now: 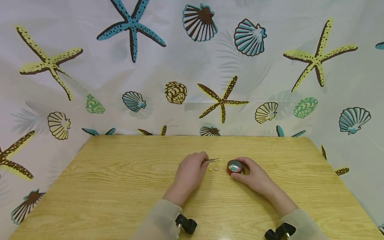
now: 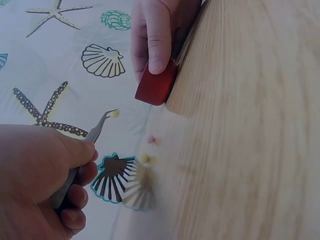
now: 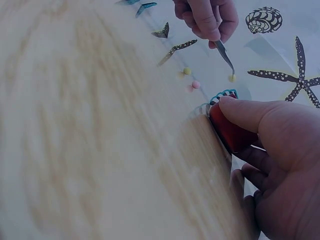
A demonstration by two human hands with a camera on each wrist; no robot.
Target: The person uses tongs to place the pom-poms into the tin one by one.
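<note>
Tweezers with a bent tip are gripped in my left hand. A small yellow ball sits at their tip, above the table and left of a small red tin. My right hand holds that tin by its side, thumb at the near side and fingers at the far side. Its inside is shiny, with a few small coloured bits showing. Between the hands, a yellow ball and a pink ball lie on the tabletop.
The wooden table stretches to both sides and toward me. Behind it hangs a pale cloth printed with starfish and shells. Black wrist mounts are on both sleeves.
</note>
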